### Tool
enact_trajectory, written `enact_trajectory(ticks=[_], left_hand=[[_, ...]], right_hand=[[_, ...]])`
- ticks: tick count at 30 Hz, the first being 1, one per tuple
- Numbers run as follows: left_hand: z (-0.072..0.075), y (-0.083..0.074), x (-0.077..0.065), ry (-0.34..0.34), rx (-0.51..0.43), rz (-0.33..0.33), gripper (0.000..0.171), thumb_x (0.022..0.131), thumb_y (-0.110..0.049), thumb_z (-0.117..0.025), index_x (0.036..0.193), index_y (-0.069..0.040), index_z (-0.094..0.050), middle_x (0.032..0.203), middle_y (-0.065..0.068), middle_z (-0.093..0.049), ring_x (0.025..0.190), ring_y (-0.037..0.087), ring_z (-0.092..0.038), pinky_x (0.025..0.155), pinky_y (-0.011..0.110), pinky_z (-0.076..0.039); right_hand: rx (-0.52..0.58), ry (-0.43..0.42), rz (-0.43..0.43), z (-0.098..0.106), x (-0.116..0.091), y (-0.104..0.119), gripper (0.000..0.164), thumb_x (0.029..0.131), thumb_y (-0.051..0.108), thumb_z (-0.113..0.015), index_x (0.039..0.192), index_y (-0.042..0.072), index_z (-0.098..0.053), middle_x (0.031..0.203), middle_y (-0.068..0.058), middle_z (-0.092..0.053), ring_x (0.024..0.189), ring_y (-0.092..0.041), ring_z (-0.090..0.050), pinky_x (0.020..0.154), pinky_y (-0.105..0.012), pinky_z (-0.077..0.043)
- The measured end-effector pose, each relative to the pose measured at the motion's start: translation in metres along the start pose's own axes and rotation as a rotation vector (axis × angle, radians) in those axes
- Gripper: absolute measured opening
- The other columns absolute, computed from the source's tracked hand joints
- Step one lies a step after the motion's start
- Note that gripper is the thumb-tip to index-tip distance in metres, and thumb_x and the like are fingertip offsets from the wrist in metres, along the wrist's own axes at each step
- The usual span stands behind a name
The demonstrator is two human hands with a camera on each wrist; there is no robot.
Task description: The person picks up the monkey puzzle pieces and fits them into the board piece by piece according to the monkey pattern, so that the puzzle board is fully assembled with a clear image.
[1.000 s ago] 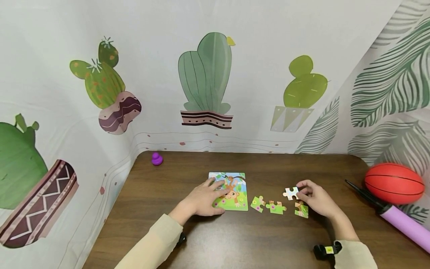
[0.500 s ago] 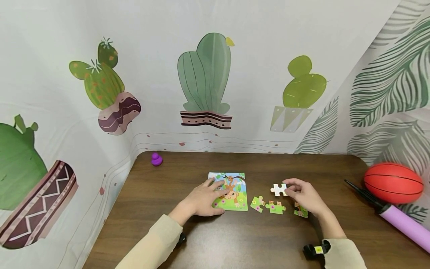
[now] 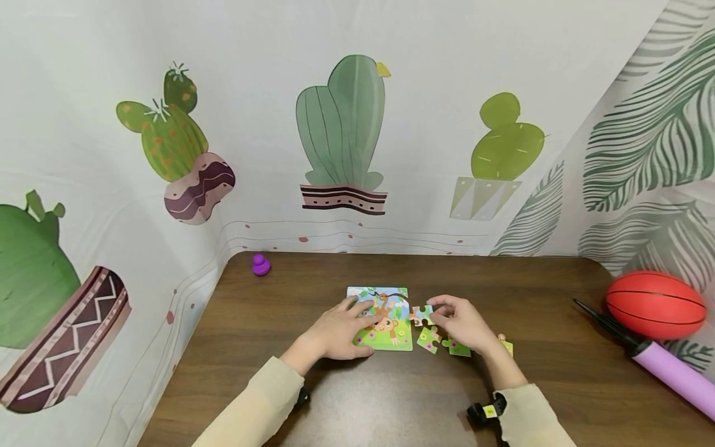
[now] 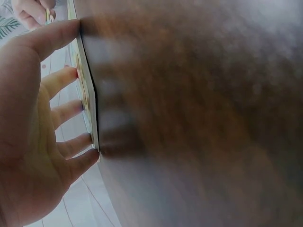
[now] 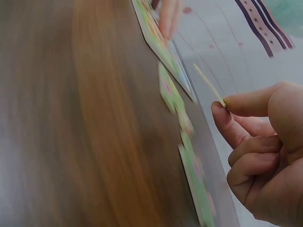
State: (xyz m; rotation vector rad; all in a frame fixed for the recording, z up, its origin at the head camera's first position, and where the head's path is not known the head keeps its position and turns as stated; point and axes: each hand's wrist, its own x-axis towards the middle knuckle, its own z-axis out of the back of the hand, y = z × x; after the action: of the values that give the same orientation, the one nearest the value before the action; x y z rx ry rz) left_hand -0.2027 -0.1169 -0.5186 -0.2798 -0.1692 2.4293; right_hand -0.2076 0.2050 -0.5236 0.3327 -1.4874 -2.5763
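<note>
My left hand (image 3: pixel 342 329) rests with spread fingers on a square jigsaw puzzle (image 3: pixel 399 313) with a monkey picture; in the left wrist view its fingertips touch the puzzle's edge and top. Just right of the puzzle, my right hand (image 3: pixel 465 324) pinches a jigsaw piece (image 3: pixel 421 311) between thumb and index finger. Seen thin and edge-on in the right wrist view, that jigsaw piece (image 5: pixel 208 84) is raised off the table. Below it lie two loose green pieces, one (image 3: pixel 428 340) near the puzzle and another (image 3: pixel 459 349) partly under my hand. A further piece (image 3: pixel 507 345) is mostly hidden by my right wrist.
A purple toy duck (image 3: pixel 260 264) stands at the back left of the brown wooden table (image 3: pixel 313 273). On the right are a red ball (image 3: pixel 656 305) and a lilac pump (image 3: pixel 673 372) with a black nozzle. A cactus-print cloth (image 3: pixel 251 155) hangs behind the table.
My right hand has carried the jigsaw piece leftward to the puzzle's right side, and its printed face now shows instead of the whitish look before. My left hand has stayed put.
</note>
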Motion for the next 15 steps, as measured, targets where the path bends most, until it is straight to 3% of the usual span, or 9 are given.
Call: enact_trajectory(ticks=[3, 11, 15], left_hand=[[0.000, 0.000, 0.000, -0.002, 0.001, -0.004, 0.073, 0.096, -0.062, -0.062, 0.161, -0.037, -0.040, 0.170, 0.000, -0.027, 0.155, 0.038, -0.021, 0.115, 0.060, -0.034], [0.000, 0.000, 0.000, 0.002, -0.014, 0.005, 0.073, 0.096, -0.063, -0.062, 0.161, -0.037, -0.040, 0.170, -0.001, -0.027, 0.155, 0.038, -0.020, 0.116, 0.061, -0.033], [0.000, 0.000, 0.000, 0.002, -0.016, 0.003, 0.073, 0.096, -0.062, -0.061, 0.161, -0.037, -0.041, 0.170, -0.001, -0.027, 0.155, 0.038, -0.020, 0.116, 0.061, -0.033]], right_hand=[[0.036, 0.024, -0.011, -0.011, 0.004, 0.005, 0.031, 0.101, 0.011, -0.067, 0.131, 0.004, -0.066, 0.094, -0.009, -0.072, 0.045, -0.013, -0.041, 0.041, -0.029, -0.038], [-0.017, 0.020, 0.007, -0.033, 0.014, 0.015, 0.029, 0.099, 0.011, -0.069, 0.126, 0.003, -0.070, 0.090, -0.005, -0.071, 0.062, -0.017, -0.056, 0.057, -0.031, -0.045], [-0.043, 0.016, -0.001, -0.040, 0.017, 0.016, 0.028, 0.099, 0.011, -0.069, 0.126, 0.004, -0.071, 0.088, -0.002, -0.071, 0.061, -0.017, -0.055, 0.057, -0.032, -0.045]])
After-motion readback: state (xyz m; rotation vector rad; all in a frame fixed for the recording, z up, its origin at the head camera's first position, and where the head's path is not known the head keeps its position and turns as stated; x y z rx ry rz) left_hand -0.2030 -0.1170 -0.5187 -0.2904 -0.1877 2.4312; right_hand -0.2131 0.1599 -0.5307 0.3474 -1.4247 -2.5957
